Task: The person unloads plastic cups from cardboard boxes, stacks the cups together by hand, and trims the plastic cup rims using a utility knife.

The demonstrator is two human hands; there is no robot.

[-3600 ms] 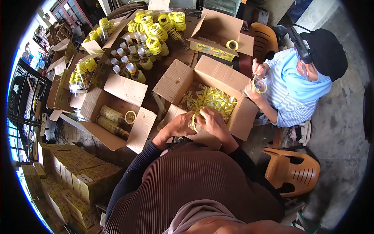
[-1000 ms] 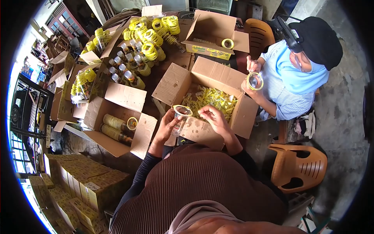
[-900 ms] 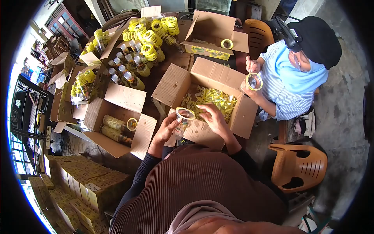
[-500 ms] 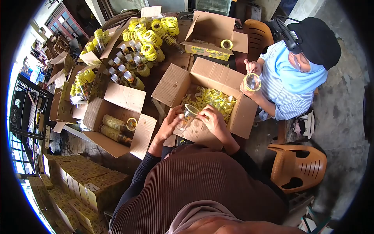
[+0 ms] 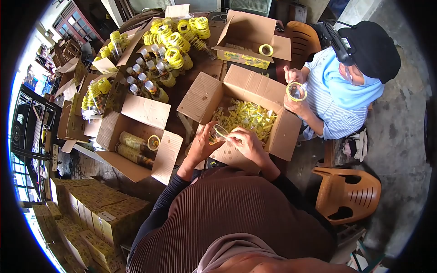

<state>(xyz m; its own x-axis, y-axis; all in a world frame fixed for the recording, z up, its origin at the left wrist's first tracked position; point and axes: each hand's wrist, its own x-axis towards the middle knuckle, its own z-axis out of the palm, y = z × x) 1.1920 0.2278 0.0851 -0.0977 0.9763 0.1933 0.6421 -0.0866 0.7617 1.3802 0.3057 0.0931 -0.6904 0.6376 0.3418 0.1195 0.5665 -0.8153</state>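
- Cardboard boxes crowd the counter (image 5: 200, 68), and more closed cartons (image 5: 95, 207) are stacked on the floor at the near left.
- Directly in front of the person stands an open box of yellow sleeves (image 5: 248, 117), full of loose yellow pieces.
- The left hand (image 5: 203, 144) holds a small clear bottle (image 5: 217, 134) just above the near edge of this box; its fingers are wrapped around the bottle body.
- The right hand (image 5: 246, 141) is at the bottle's mouth, its fingers pinched together on what seems a thin yellow piece; it is too small to tell exactly.
- I judge that the step in hand is fitting a yellow sleeve on the bottle's neck.
- The next move, I think, calls for a steady left hand while the right one slides the piece down evenly, without tearing it.
- At the far right a co-worker (image 5: 339, 91) sits on a chair and holds a similar bottle (image 5: 296, 91) in both hands.
- At the left, an open box (image 5: 136, 145) has bottles lying inside, and more yellow-capped bottles (image 5: 154, 75) stand at the far side of the counter.
- An orange plastic chair (image 5: 348, 193) stands at the near right.
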